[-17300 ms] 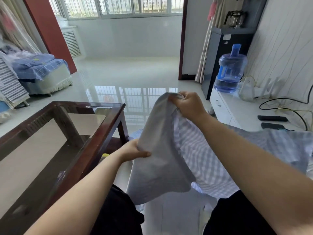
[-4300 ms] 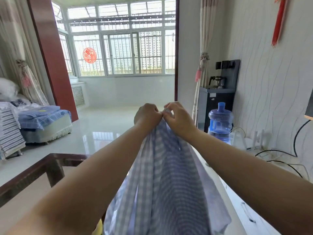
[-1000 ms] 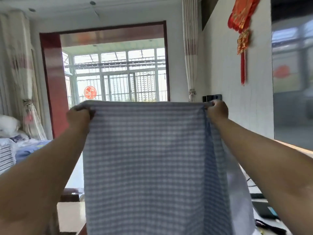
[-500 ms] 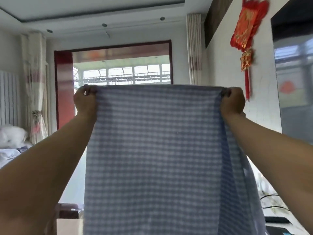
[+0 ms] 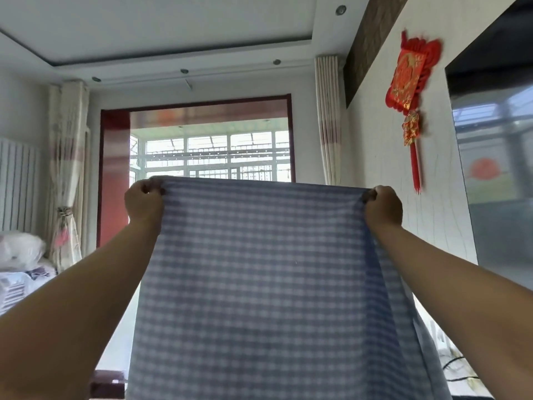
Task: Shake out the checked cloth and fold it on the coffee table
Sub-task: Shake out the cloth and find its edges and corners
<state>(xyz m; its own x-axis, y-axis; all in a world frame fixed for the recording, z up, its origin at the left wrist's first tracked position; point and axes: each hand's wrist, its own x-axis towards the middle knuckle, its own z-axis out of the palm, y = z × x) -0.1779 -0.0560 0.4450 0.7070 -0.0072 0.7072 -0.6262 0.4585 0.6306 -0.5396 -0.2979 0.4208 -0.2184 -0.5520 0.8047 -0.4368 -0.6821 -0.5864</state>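
Observation:
The blue-and-white checked cloth [image 5: 259, 284] hangs spread flat in front of me, filling the middle and bottom of the head view. My left hand [image 5: 144, 202] grips its upper left corner and my right hand [image 5: 382, 204] grips its upper right corner, both arms stretched forward and up. The top edge runs nearly straight between my fists. A dark corner of the coffee table [image 5: 106, 383] shows at the bottom left, mostly hidden behind the cloth.
A red knot ornament [image 5: 411, 90] hangs on the right wall beside a dark television screen [image 5: 499, 168]. Curtains [image 5: 67, 174] and a white radiator [image 5: 17, 183] stand at left, with bedding [image 5: 20, 264] piled below. A red-framed doorway [image 5: 115, 180] opens onto windows.
The view has tilted further up toward the ceiling. Both hands still hold the top corners and have spread a little wider, pulling the cloth's top edge taut.

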